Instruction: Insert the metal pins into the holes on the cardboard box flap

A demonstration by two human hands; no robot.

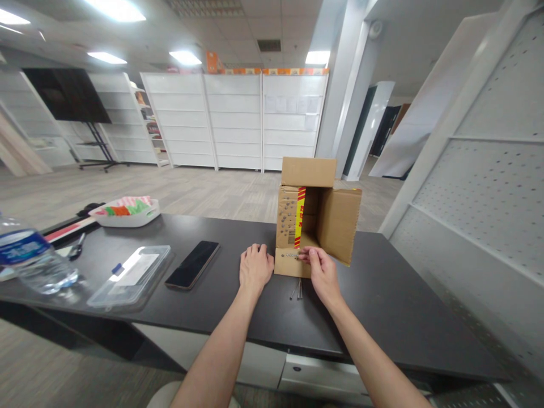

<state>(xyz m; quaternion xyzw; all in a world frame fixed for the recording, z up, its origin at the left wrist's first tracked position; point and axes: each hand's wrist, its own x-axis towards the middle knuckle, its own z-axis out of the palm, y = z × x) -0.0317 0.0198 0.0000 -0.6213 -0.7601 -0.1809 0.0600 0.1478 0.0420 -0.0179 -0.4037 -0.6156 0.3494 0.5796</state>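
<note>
A cardboard box (286, 224) stands on its side on the dark desk, its opening facing me and its flaps spread. Many round metal heads dot its front left panel, and a short row of them runs along the lower flap (281, 262). At that flap, my right hand (325, 275) pinches a small nail between thumb and fingers, mostly hidden by the fingertips. My left hand (256, 266) lies palm down on the desk just left of the box, fingers stretched and slightly bent, holding nothing. Several loose nails (300, 290) lie before the flap.
Left of my hands are a black phone (193, 264), a clear plastic case (131, 275) and a water bottle (36, 260). Farther back sits a white basket (127, 218) with colourful contents. A perforated white panel (488, 187) rises along the desk's right side.
</note>
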